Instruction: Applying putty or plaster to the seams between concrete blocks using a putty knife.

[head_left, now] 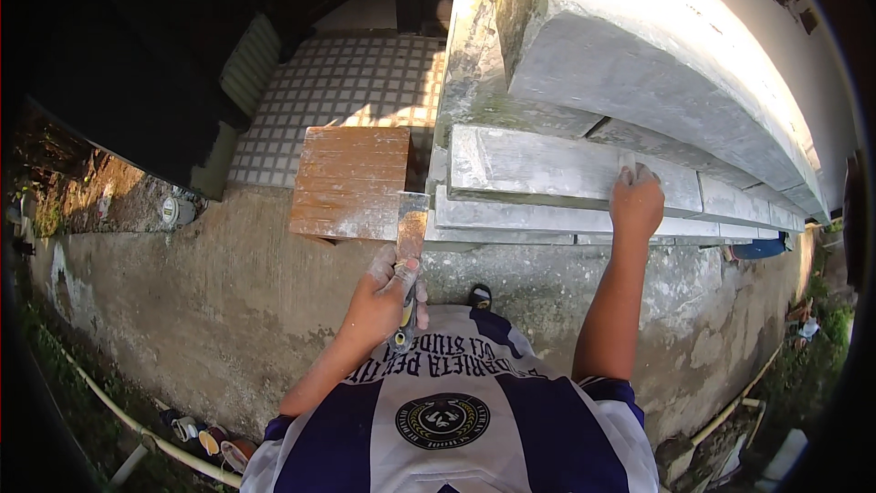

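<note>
My left hand [392, 297], dusted with white, is closed round the handle of a putty knife [411, 230]. The knife's flat, rust-marked blade points away from me, its tip beside the wooden stool's near right corner. Over the grey stepped ledge [547, 164], my right hand [636, 199] has its fingers bent and pressed together against the upper face. A small pale piece shows at those fingertips, too unclear to name. The ledge's surface is smeared with whitish-grey coating.
A brown wooden stool [351, 178] with white smears stands left of the ledge. Above the ledge juts a thick grey slab [657, 82]. Checked tiles [347, 78] lie beyond the stool. A small white tub [178, 211] sits far left; shoes [214, 441] lie at lower left.
</note>
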A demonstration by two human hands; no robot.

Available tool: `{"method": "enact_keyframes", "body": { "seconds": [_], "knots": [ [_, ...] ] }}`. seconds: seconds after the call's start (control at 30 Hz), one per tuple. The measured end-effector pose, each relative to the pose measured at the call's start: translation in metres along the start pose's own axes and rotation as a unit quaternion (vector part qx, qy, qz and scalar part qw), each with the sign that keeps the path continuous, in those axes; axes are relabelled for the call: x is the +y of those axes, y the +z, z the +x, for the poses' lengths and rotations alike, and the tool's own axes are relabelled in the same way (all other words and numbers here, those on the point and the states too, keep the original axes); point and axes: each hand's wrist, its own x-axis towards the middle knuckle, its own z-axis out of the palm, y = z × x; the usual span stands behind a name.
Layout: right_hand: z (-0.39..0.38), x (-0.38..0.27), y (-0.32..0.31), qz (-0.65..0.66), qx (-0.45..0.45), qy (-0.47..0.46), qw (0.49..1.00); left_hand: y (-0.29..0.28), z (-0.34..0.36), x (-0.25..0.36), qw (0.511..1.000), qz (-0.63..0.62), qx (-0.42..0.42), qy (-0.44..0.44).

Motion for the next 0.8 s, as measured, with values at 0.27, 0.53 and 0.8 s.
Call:
{"method": "enact_keyframes", "body": {
  "seconds": [0.27, 0.53, 0.8],
  "knots": [
    [-0.027, -0.024, 0.003, -0.083, -0.005, -0.002, 0.997, 0.000, 0.011, 0.007, 0.999, 0.005, -0.048, 0.005],
    [-0.061, -0.071, 0.004, 0.174, -0.060, -0.180, 0.966, 0.043, 0.030, 0.007, 0.999, 0.027, -0.028, 0.002],
    [0.007, 0.034, -0.015, 0.060, -0.047, -0.032, 0.997, 0.062, 0.027, -0.007, 0.997, 0.022, 0.049, 0.055]
  ]
}}
